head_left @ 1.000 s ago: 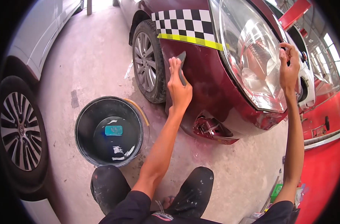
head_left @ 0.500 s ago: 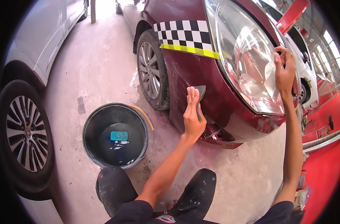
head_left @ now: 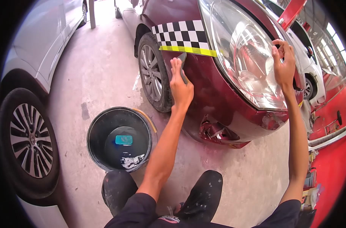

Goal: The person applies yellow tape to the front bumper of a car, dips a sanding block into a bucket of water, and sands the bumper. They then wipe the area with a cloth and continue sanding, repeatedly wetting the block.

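My left hand (head_left: 182, 90) holds a folded piece of dark grey sandpaper (head_left: 183, 60) flat against the maroon bumper (head_left: 216, 97), fingers straight and pressed together. It is just under the yellow tape (head_left: 188, 50) that borders a black-and-white checkered strip (head_left: 179, 34). Over at the far side of the clear headlight (head_left: 243, 57), my right hand (head_left: 284, 70) rests against the car with fingers bent and apart. Nothing shows in that hand, though its fingertips are partly hidden.
A black bucket (head_left: 92, 142) of water stands by my left knee, with a teal block (head_left: 124, 140) in it. The bumper has an opening (head_left: 214, 129) low down. A silver car (head_left: 36, 41) is parked at left. Red flooring (head_left: 332, 167) lies at right.
My left hand has slid the sandpaper up and left along the bumper, closer to the yellow tape. My right hand stays by the headlight. The view has shifted slightly.
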Tool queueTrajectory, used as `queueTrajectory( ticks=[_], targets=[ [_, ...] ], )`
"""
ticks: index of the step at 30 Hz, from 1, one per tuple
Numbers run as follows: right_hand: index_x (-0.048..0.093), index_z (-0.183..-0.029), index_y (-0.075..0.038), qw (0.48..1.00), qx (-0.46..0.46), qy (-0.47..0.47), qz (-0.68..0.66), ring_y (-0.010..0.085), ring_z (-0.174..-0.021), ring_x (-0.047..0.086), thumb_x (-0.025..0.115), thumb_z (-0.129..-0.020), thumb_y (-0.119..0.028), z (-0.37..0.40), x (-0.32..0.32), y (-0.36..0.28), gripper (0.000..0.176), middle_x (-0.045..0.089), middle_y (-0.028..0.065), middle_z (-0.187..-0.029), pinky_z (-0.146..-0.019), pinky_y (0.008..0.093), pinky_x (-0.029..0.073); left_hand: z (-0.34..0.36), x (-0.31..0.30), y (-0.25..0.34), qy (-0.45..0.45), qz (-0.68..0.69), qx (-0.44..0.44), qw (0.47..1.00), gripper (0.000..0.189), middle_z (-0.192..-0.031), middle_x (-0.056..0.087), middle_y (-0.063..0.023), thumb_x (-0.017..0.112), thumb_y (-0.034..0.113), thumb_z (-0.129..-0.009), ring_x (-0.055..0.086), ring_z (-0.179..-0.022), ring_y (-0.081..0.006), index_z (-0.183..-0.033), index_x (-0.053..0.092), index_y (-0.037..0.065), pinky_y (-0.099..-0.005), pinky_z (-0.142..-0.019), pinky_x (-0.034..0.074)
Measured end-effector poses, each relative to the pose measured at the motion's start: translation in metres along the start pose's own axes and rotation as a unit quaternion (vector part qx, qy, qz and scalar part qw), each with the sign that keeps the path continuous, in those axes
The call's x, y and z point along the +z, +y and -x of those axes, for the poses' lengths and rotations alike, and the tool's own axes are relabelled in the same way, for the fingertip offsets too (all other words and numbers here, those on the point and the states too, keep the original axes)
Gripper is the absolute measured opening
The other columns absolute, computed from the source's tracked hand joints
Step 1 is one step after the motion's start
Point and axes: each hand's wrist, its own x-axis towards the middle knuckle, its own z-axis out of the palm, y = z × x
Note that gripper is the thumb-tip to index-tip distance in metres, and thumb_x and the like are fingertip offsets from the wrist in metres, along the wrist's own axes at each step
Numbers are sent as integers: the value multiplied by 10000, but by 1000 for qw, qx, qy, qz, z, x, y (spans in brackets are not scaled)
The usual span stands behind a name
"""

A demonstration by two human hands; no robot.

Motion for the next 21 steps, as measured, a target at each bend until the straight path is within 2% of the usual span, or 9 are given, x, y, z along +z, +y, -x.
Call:
queueTrajectory(
  ticks=[2, 4, 8, 11, 14, 15, 16, 18, 21],
  targets=[
    [714, -1169, -104, 1000, -4, -1, 9, 200, -792, 481, 680, -1004, -308, 4, -1, 2, 264, 456, 48, -831, -756, 350, 431, 28, -5, 22, -2, 39, -35, 999, 458, -1595, 478, -313, 424, 1, -1096, 429, -1520, -428, -1539, 467, -106, -463, -1244, 374],
    [714, -1163, -114, 1000, -18, 6, 8, 204, -787, 482, 695, -995, -322, 0, -1, 5, 268, 450, 52, -818, -752, 352, 430, 80, -8, 46, -35, 60, 51, 996, 471, -1585, 490, -322, 417, -7, -1086, 421, -1531, -427, -1542, 460, -119, -487, -1247, 361],
    [714, -1167, -109, 1000, -8, 9, 8, 208, -785, 496, 695, -997, -306, 1, -1, 4, 262, 476, 59, -832, -744, 360, 441, 14, -9, 14, -41, 17, 26, 999, 445, -1608, 457, -315, 413, 33, -1117, 320, -1580, -419, -1536, 478, -100, -460, -1300, 286],
    [711, -1174, -97, 1000, 1, 11, -11, 207, -794, 502, 695, -994, -283, 1, 0, 0, 259, 485, 59, -846, -762, 363, 451, 4, -6, 20, -25, 19, -34, 999, 456, -1602, 451, -325, 409, 72, -1129, 352, -1567, -402, -1558, 461, -75, -427, -1292, 301],
    [711, -1174, -95, 1000, 14, 0, 5, 204, -795, 505, 693, -990, -272, 2, -3, -2, 256, 485, 59, -848, -765, 362, 453, 78, -9, 73, -49, 98, 53, 993, 533, -1592, 480, -318, 499, -71, -1021, 359, -1553, -456, -1554, 495, -53, -517, -1278, 304],
    [713, -1170, -99, 1000, 12, 5, 4, 203, -793, 505, 693, -985, -265, 2, -3, -3, 249, 481, 57, -841, -765, 361, 454, 81, -10, 71, -84, 69, 68, 992, 800, -1608, 445, -343, 576, -130, -788, 313, -1557, -516, -1577, 456, -66, -590, -1263, 317],
    [714, -1169, -102, 1000, 10, 8, 5, 202, -793, 505, 695, -983, -267, 2, -2, -3, 249, 480, 56, -838, -764, 361, 454, 72, -8, 59, -67, 62, 90, 992, 544, -1582, 490, -321, 506, -91, -1006, 363, -1548, -466, -1549, 502, -52, -529, -1276, 305],
    [716, -1166, -106, 1000, 6, 11, 7, 200, -792, 503, 700, -979, -270, 2, -1, -2, 250, 479, 53, -833, -762, 361, 455, 13, -4, 53, -40, 33, 30, 998, 499, -1579, 491, -321, 472, -55, -1046, 365, -1550, -453, -1545, 501, -58, -513, -1276, 316],
    [718, -1163, -110, 1000, 10, 15, 17, 196, -790, 502, 702, -978, -276, 2, -2, -4, 249, 479, 50, -831, -757, 362, 457, 38, -6, 71, -43, 44, 25, 998, 490, -1606, 460, -317, 458, -42, -1059, 354, -1557, -447, -1547, 477, -85, -510, -1277, 319]
  ],
)
